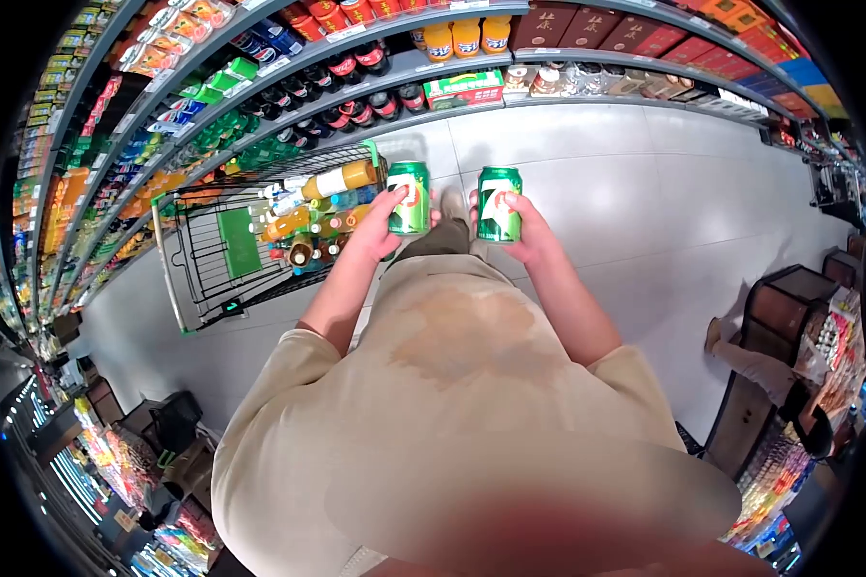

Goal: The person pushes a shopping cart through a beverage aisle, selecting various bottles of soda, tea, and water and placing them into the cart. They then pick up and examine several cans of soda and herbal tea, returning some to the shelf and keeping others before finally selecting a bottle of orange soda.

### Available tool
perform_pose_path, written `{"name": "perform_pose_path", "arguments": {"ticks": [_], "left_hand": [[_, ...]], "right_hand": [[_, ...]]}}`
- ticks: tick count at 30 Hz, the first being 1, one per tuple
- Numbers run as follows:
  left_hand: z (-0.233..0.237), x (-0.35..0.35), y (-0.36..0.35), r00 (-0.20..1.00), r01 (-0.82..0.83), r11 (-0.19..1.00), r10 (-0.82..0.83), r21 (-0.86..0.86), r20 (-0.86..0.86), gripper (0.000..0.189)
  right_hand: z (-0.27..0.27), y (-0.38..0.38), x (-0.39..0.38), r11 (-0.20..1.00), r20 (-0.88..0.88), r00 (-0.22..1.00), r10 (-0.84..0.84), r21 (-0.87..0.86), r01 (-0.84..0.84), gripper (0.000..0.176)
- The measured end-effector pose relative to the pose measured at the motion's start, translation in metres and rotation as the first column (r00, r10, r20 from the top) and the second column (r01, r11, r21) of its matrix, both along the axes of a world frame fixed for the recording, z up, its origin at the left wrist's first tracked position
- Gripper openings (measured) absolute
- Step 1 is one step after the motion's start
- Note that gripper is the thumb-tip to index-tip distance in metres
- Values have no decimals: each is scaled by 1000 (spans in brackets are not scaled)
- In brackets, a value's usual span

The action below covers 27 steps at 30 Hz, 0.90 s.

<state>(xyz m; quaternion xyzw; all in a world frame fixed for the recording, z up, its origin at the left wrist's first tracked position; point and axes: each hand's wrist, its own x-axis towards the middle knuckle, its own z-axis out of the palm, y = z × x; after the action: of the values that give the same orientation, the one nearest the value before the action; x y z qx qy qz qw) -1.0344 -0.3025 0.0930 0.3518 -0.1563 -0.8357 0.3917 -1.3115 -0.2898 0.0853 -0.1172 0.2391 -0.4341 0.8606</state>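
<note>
In the head view, my left hand (379, 227) is wrapped round a green soda can (409, 175), its thumb across the front. My right hand (535, 231) grips a matching green soda can (499, 179) a short way to the right. Both cans are upright, with a white and red logo on the side, and a gap separates them. Close by my left hand stands a shopping cart (169, 272) with several drink bottles (342, 180) lying in it, yellow, orange and dark ones among them.
Curved by the lens, a drink shelf (414, 69) runs along the front and left, holding cola bottles (344, 69), orange bottles (466, 38) and boxes (544, 26). Grey tiled floor (635, 183) lies ahead. Another person's leg (755, 365) shows at right beside dark display stands (784, 308).
</note>
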Motion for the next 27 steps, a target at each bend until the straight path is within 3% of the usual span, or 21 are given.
{"name": "perform_pose_path", "arguments": {"ticks": [2, 3, 6, 7, 10, 14, 16, 18, 20, 22, 24, 26, 27], "left_hand": [[-6, -2, -12, 978, -32, 999, 40, -44, 203, 54], [-6, -4, -19, 981, -56, 995, 69, -78, 183, 50], [-4, -10, -43, 956, -76, 980, 124, -184, 266, 47], [-4, -11, -44, 952, -103, 973, 157, -209, 263, 41], [-8, -6, -80, 967, -88, 947, 156, -309, 200, 44], [-18, 7, -136, 937, -130, 893, 252, -431, 240, 50], [-12, 15, -164, 926, -153, 880, 288, -450, 246, 51], [12, 23, -187, 916, -209, 853, 342, -478, 210, 50], [29, 32, -213, 917, -182, 823, 340, -538, 210, 63], [29, 39, -235, 890, -152, 748, 388, -645, 240, 69], [35, 44, -245, 875, -101, 752, 379, -651, 302, 71], [41, 51, -254, 858, -67, 742, 384, -667, 342, 73], [42, 53, -256, 852, -63, 734, 393, -677, 347, 74]], "right_hand": [[-4, -15, -8, 998, -5, 998, 57, -28, -57, 62], [8, -25, -11, 997, -108, 992, 62, -37, -66, 63], [19, -59, -16, 993, -203, 976, 83, -65, -98, 65], [21, -63, -14, 994, -243, 967, 79, -59, -96, 64], [36, -116, -11, 984, -353, 931, 96, -106, -142, 62], [65, -207, 9, 973, -435, 896, 85, -159, -170, 57], [101, -255, 35, 914, -529, 847, 56, -314, -257, 61], [142, -300, 65, 753, -615, 776, -142, -575, -319, 75], [163, -342, 89, 587, -544, 765, -345, -761, -277, 84], [184, -381, 109, 520, -445, 768, -459, -836, -174, 88], [195, -417, 126, 352, -306, 744, -594, -931, -102, 88], [200, -449, 131, 125, -271, 467, -841, -939, -320, 88], [201, -461, 136, 5, -129, 401, -907, -955, -297, 85]]}}
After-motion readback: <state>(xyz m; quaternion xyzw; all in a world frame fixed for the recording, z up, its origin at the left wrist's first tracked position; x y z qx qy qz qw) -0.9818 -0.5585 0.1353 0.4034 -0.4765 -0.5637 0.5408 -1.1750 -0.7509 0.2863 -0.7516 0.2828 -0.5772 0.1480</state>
